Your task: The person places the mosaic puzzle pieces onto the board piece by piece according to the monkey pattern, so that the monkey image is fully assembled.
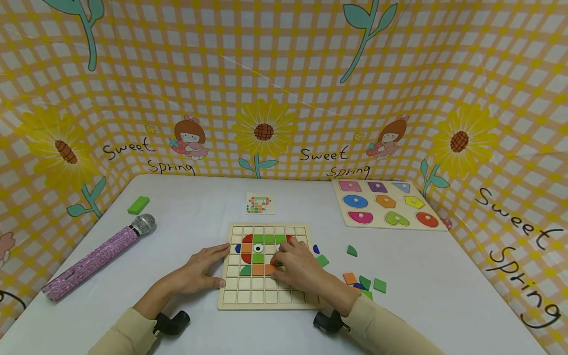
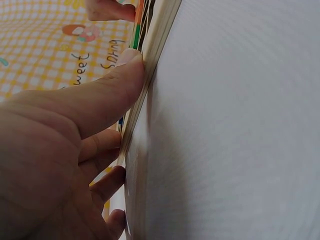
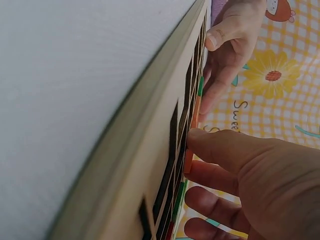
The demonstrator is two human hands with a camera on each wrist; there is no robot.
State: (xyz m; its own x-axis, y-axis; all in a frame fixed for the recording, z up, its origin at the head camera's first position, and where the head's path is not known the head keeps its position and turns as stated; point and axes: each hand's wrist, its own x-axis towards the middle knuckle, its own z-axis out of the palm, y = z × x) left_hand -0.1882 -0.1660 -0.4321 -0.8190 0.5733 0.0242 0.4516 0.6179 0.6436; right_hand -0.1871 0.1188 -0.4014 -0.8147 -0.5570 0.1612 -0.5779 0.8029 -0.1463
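A wooden grid board lies on the table, partly filled with red, green, orange and blue tiles and a white eye tile. At the board's left edge my left hand rests with fingers extended, its thumb touching the rim. My right hand is over the board's right half and hides several cells. In the right wrist view, its thumb and index finger pinch an orange square tile at the board's surface. Behind the board lies a small picture card with a coloured tile figure.
Loose tiles, including a green quarter-round and an orange square, lie right of the board. A shape puzzle is at back right. On the left are a glittery pink microphone and a green block.
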